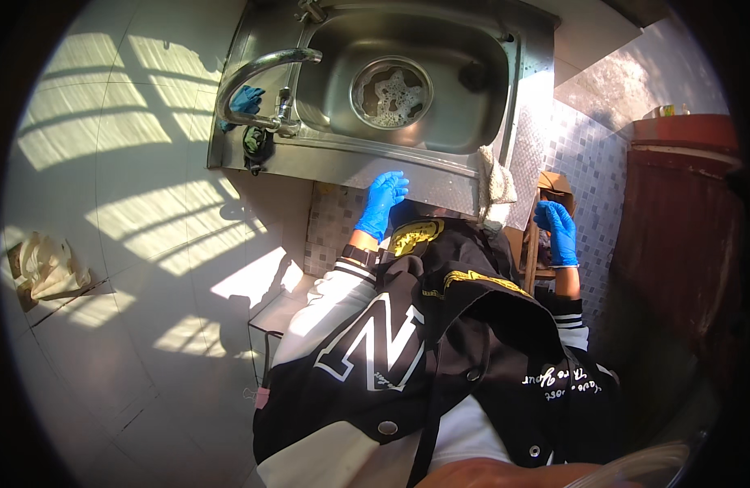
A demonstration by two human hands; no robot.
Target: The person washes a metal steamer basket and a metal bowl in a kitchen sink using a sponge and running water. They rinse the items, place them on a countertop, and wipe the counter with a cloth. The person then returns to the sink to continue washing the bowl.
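My left hand [384, 204], in a blue disposable glove, hovers at the front edge of the steel sink [405, 165] with fingers loosely bent and nothing in them. To the right, beyond the sink's corner, is my right hand [556, 232], gloved alike. Its fingers curl inward, and whether they hold anything is hidden. A round metal basin [354, 97] sits in the sink bowl, containing water topped with white suds. The curved faucet [253, 67] stands at the sink's left. A pale cloth [495, 186] drapes over the front right edge, between my hands.
A blue cloth [247, 100] and a dark green scrubber or cloth [254, 143] lie by the faucet. Below my right hand is a wooden rack [529, 250]. A large dark red container [673, 232] stands on the right. Sunlit white tiles [137, 244] cover the left side.
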